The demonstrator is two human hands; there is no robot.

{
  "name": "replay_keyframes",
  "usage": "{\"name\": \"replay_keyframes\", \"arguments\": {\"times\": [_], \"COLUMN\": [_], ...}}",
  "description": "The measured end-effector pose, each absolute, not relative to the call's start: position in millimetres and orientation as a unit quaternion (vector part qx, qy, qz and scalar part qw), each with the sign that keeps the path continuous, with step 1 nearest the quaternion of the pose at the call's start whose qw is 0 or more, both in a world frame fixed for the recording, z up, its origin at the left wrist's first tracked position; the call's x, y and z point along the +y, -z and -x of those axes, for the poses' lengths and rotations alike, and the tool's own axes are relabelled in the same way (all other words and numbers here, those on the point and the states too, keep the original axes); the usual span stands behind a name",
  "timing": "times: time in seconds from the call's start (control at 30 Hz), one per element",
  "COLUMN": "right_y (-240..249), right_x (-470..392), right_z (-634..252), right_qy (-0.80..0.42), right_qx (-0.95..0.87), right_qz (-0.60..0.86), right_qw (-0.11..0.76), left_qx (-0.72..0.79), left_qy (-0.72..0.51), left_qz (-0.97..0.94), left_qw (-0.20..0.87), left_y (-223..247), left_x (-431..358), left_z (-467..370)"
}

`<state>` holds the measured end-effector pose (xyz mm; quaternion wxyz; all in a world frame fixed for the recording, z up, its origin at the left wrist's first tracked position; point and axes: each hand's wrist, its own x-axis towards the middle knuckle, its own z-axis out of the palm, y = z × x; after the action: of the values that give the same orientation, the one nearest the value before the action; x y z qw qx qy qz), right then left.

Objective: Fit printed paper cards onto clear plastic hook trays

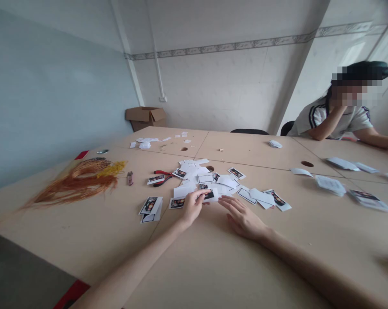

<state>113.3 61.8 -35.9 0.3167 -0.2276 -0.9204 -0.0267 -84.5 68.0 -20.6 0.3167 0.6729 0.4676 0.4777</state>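
Note:
My left hand (193, 208) pinches a printed card (210, 195) with a dark picture and a white border, thumb and fingers at its left side. Fingers stretched out, my right hand (243, 216) rests just right of that card, low over the table; its fingertips come close to the card's right end. Behind both hands lies a loose heap of white paper cards (191, 171), some face up with pictures, others blank or with a black outline. Two overlapping picture cards (151, 209) lie to the left of my left hand, and several more (279, 199) lie beyond my right hand.
Red-handled pliers (163, 172) lie left of the heap, partly under a card. Farther left are a bundle of orange-brown strands (81, 180) and a small pink tool (130, 178). Card stacks (330, 184) stand at right, near a seated person (338, 111). A cardboard box (145, 116) stands behind the table.

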Motion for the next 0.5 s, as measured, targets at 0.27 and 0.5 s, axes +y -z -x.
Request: {"name": "replay_keyframes", "arguments": {"times": [0.27,0.5], "right_y": [36.4,36.0], "right_x": [61.4,60.3], "right_z": [-111.8,-112.1], "right_qy": [0.02,0.009], "right_qx": [-0.917,-0.915], "right_qz": [0.23,0.237], "right_qw": [0.326,0.326], "left_qx": [0.465,0.587], "left_qy": [-0.391,-0.314], "left_qz": [-0.784,-0.728], "left_qw": [0.13,-0.165], "left_y": [19.7,-15.3], "left_x": [69.9,75.7], "left_z": [91.1,117.4]}}
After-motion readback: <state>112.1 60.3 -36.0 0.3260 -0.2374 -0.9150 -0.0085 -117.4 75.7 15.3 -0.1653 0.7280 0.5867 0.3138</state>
